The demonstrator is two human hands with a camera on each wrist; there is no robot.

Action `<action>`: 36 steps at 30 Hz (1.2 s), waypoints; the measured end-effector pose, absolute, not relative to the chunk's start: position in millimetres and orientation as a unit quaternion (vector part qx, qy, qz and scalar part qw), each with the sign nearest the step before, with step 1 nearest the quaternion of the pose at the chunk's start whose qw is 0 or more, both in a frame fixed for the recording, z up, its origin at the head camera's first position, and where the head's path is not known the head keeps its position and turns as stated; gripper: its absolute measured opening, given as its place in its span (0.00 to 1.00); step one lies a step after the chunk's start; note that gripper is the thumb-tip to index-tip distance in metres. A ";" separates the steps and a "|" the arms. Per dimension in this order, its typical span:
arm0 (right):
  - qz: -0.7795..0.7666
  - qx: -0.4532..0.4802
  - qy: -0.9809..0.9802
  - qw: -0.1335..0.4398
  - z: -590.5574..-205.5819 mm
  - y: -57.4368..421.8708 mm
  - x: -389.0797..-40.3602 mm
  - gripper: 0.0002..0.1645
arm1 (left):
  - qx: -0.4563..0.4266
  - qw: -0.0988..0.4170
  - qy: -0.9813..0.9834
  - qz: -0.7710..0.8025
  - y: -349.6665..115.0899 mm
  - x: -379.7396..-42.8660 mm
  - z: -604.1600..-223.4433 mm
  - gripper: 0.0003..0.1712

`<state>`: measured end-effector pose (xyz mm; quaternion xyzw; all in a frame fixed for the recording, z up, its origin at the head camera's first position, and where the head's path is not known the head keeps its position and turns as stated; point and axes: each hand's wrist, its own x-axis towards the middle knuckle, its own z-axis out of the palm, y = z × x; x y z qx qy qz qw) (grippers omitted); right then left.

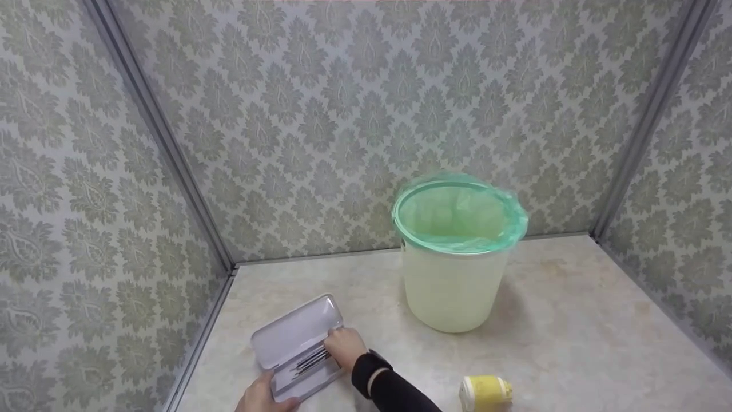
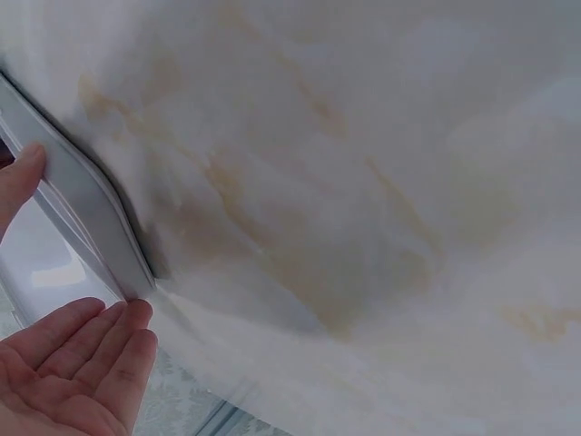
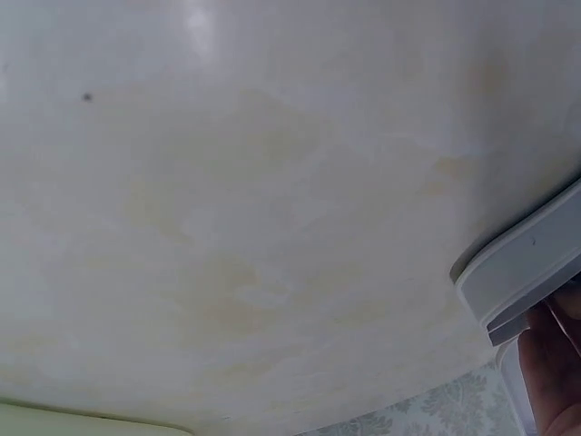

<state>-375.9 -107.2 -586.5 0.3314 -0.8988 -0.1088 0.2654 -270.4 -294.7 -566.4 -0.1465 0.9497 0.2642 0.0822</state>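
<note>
An open white pencil case (image 1: 306,389) lies at the front left in the head view, its lid (image 1: 297,332) tipped back. Inside it are several slender dark pencils or pens (image 1: 311,360); their exact kind is unclear. My left hand (image 1: 263,397) is at the case's left end. The left wrist view shows its thumb on the case wall (image 2: 86,186) and its nearly straight fingers (image 2: 113,354) touching the end. At the other end my right hand (image 1: 346,346) reaches in, fingers curled over the pencils' ends. Its fingertips are hidden in the head view; the right wrist view shows part of the hand (image 3: 549,372).
Behind and right of the case stands a pale bin (image 1: 452,292) with a green liner (image 1: 460,243) over its rim. A yellow and white bottle (image 1: 486,392) lies near the front edge. Patterned walls (image 1: 366,126) border the marbled tabletop (image 1: 560,343).
</note>
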 end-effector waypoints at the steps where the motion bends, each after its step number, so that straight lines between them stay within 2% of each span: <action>1: -0.110 0.332 -0.899 0.263 -586.7 -106.3 -375.3 0.05 | -0.147 0.084 0.950 0.263 -294.0 -270.3 -567.0 0.59; 6: -0.111 0.333 -0.897 0.270 -585.2 -102.1 -370.9 0.06 | -0.147 0.080 0.950 0.262 -292.1 -268.6 -568.4 0.60; 17: -0.069 0.328 -0.909 0.246 -579.9 -93.1 -363.6 0.08 | -0.134 0.057 0.953 0.266 -287.8 -265.5 -571.5 0.55; 23: -0.001 0.351 -0.906 0.237 -562.9 -85.3 -355.2 0.10 | -0.140 0.042 0.958 0.249 -286.9 -265.8 -571.6 0.54; 27: 0.042 0.365 -0.899 0.240 -548.7 -80.9 -346.8 0.08 | -0.128 0.017 0.961 0.243 -289.9 -264.9 -573.2 0.55; 30: 0.065 0.376 -0.892 0.244 -538.9 -74.1 -340.2 0.06 | -0.127 0.019 0.962 0.240 -291.0 -264.8 -573.8 0.56; 36: 0.100 0.397 -0.891 0.195 -518.7 -50.1 -323.1 0.03 | -0.142 0.022 0.959 0.245 -285.2 -262.5 -572.7 0.56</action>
